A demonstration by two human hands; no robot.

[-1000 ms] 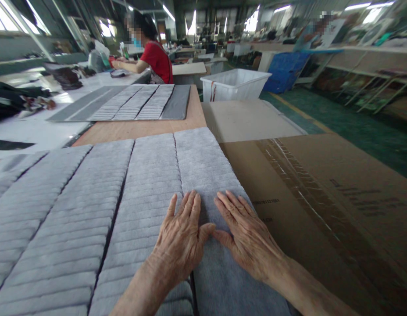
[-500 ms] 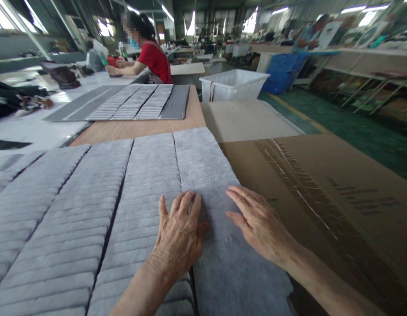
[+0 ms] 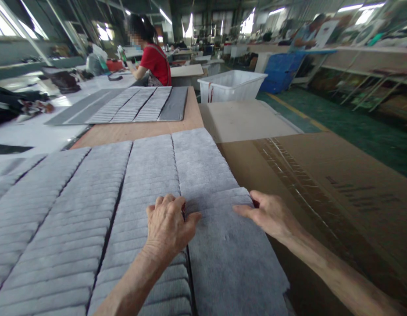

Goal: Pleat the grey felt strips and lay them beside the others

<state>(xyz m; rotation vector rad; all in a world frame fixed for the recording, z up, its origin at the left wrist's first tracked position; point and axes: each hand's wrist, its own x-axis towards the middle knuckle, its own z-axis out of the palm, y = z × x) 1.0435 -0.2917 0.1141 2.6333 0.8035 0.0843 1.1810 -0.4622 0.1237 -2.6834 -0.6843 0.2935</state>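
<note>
Two bare hands lay on a gray felt sheet (image 3: pixel 230 250) at the center of the view, its loose far edge running between them and its near end reaching toward 6 o'clock. The left hand (image 3: pixel 167 226) sat at the sheet's 9 o'clock edge, fingers together and curled down, thumb (image 3: pixel 193 216) apart on the felt. The right hand (image 3: pixel 272 215) was at 3 o'clock, fingers together and clamped on the sheet's far corner, thumb on top. Ribbed gray pads (image 3: pixel 58 228) lay side by side at 9 o'clock, with flattened cardboard (image 3: pixel 322 184) at 3 o'clock and a wooden table (image 3: pixel 137 134) at 12 o'clock. Farther off, at 11 o'clock, sat a co-worker in red (image 3: pixel 156 66) – and at 1 o'clock stood a white bin (image 3: pixel 231 85).
</note>
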